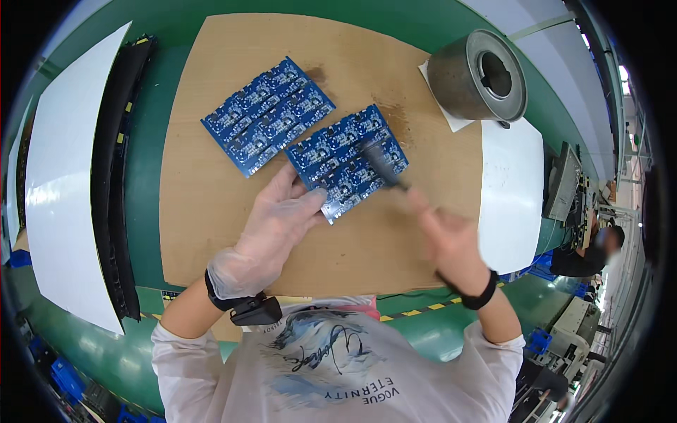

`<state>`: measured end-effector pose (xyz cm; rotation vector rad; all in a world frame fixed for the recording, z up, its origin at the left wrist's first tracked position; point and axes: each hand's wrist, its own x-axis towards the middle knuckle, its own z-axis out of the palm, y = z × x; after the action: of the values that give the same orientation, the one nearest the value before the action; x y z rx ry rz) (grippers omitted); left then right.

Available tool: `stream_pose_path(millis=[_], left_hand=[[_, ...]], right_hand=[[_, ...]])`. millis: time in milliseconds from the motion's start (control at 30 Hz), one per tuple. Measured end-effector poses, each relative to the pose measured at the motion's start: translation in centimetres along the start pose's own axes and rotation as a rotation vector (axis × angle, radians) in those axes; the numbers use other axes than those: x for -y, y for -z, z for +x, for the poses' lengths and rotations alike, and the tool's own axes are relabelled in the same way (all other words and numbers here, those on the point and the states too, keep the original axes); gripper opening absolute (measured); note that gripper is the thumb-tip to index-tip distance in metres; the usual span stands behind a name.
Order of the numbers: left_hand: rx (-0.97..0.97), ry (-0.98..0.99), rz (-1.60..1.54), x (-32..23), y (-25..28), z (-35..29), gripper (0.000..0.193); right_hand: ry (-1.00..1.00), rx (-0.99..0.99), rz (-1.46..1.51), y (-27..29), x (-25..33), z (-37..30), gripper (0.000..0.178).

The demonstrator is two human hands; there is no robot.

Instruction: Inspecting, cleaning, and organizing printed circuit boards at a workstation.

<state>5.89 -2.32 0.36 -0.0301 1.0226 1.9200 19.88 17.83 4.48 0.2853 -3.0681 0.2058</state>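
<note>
My left hand (273, 220), in a clear thin glove, grips the near-left edge of a blue circuit board panel (337, 163), thumb on top and fingers at the edge. A black brush (381, 165), smeared by motion, lies over the panel's right part. Its handle runs back to my right hand (451, 240), which is closed on it and also blurred. Beside this panel, up and to the left, rests a second blue circuit board panel (271, 116) with rows of small components. Neither hand touches that one.
Both panels are on a brown cardboard sheet (211, 233) with damp dark stains. A round metal can (451, 77) with a holed top stands at the far right on white paper. Black racks (113, 176) line the left. Another person (592, 254) sits far right.
</note>
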Motion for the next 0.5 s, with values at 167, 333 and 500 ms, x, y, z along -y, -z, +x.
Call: stream_pose_path(millis=[167, 333, 500], left_hand=[[0.024, 0.018, -0.139, 0.7, 1.2, 0.0, 0.038], [0.001, -0.031, -0.105, 0.7, 0.9, 0.2, 0.036], [-0.016, -0.027, -0.119, 0.3, 0.2, 0.2, 0.033]], right_hand=[[-0.143, -0.057, -0.052, 0.7, -0.4, 0.1, 0.055], [-0.065, -0.1, -0.096, -0.9, -0.2, -1.1, 0.056], [-0.155, -0.165, 0.002, 0.1, -1.4, -1.1, 0.055]])
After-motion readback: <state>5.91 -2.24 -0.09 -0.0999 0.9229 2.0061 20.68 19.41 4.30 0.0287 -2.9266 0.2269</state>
